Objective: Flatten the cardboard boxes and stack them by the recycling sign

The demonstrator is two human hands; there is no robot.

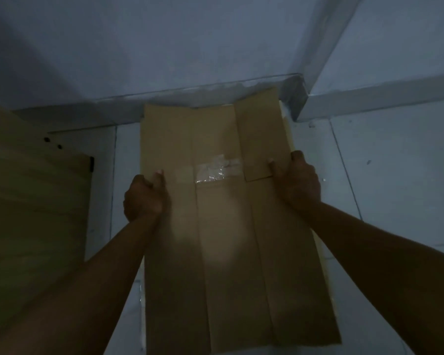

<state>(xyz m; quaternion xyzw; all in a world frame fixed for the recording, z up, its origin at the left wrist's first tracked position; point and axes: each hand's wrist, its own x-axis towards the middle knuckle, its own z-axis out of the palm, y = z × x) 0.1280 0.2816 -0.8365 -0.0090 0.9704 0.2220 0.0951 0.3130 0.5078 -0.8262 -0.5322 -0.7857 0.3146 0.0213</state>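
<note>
Both bare forearms reach in from the bottom edge and meet a flattened cardboard box (223,226) that lies lengthwise across the pale tiled floor (385,175). That box serves as the landmark. Its far end touches the base of the grey wall (164,47), in the corner beside a projecting wall column (326,47). Long creases run down its length, and a patch of clear tape (213,170) shines across the middle of it.

At the box's left edge, the left hand (145,197) is curled closed over the cardboard, thumb on top. At the right edge, level with the tape, the right hand (299,180) is likewise closed on the edge, fingers wrapped over it. A paler strip shows just past the box's right edge; whether this is another sheet underneath cannot be told. Left of the box, well apart from it, stands a light wooden panel (31,188).
</note>
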